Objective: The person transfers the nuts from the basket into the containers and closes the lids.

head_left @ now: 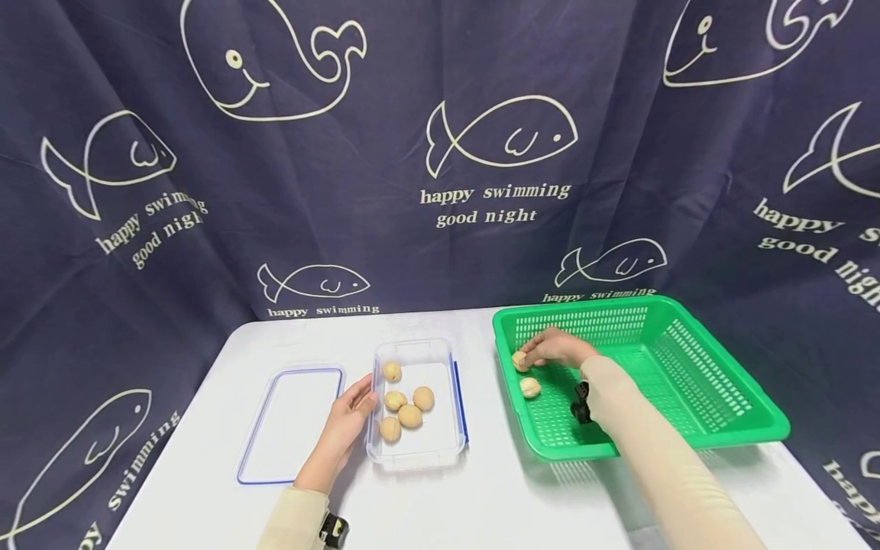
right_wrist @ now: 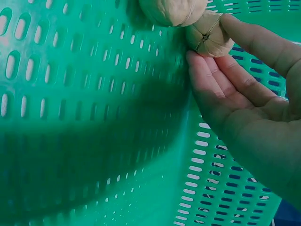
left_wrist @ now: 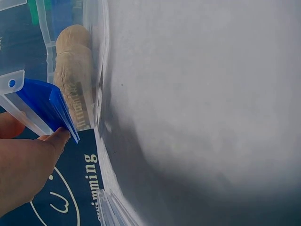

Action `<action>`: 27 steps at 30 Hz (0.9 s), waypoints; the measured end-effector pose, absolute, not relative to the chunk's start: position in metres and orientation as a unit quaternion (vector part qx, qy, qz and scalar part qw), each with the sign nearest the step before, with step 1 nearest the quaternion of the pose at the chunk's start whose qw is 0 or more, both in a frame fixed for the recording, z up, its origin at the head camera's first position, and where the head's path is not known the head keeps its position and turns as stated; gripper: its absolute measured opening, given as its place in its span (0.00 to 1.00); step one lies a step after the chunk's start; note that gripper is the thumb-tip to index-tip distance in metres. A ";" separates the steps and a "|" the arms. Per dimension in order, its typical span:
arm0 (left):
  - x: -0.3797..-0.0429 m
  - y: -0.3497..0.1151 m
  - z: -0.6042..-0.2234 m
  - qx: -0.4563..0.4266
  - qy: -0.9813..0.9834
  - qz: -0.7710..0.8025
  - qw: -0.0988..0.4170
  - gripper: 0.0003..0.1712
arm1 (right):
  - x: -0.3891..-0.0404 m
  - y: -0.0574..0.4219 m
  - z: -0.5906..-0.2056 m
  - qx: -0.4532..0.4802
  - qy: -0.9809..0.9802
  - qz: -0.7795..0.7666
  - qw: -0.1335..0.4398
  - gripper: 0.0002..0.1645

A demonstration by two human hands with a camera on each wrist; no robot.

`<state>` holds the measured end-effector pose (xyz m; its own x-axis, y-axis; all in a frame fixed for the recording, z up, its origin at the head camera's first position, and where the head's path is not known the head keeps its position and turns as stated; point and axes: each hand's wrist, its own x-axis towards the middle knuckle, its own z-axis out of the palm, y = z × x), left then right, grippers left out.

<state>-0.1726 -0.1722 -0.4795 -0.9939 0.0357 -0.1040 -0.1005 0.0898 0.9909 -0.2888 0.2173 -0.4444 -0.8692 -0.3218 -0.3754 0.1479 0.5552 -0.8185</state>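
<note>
In the green basket [head_left: 729, 441], my right hand [head_left: 560, 348] pinches a walnut [right_wrist: 210, 35] between thumb and fingers, close to the basket's left wall. A second walnut [head_left: 530, 387] lies on the basket floor, nearer to me. My left hand [head_left: 349, 422] holds the left side of a clear plastic box [head_left: 414, 461], its thumb and finger at a blue latch flap [left_wrist: 44, 101]. Inside the open box are several walnuts [head_left: 410, 415], mostly toward its left half. The left wrist view shows some of them through the box wall.
Left of the box, a clear lid with a blue seal [head_left: 292, 369] lies flat on the white table [head_left: 481, 504]. Another blue latch [head_left: 460, 401] hangs along the box's right side. A dark curtain [head_left: 399, 229] with fish drawings hangs behind the table.
</note>
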 end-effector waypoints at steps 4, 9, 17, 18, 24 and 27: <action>-0.173 -0.172 -0.480 -0.021 0.735 0.675 0.056 0.28 | -0.288 0.221 -0.444 -0.065 0.842 -0.474 0.248 0.22; -0.174 -0.172 -0.481 -0.024 0.734 0.677 0.054 0.28 | -0.288 0.225 -0.440 -0.065 0.841 -0.477 0.249 0.23; -0.174 -0.172 -0.480 -0.026 0.733 0.678 0.052 0.28 | -0.287 0.230 -0.431 -0.054 0.832 -0.494 0.246 0.27; -0.174 -0.172 -0.480 -0.026 0.733 0.678 0.053 0.28 | -0.287 0.231 -0.430 -0.053 0.832 -0.496 0.244 0.28; -0.174 -0.172 -0.480 -0.027 0.731 0.679 0.058 0.28 | -0.286 0.236 -0.421 -0.068 0.835 -0.496 0.227 0.27; -0.174 -0.172 -0.480 -0.025 0.732 0.678 0.058 0.28 | -0.284 0.239 -0.416 -0.066 0.834 -0.501 0.222 0.27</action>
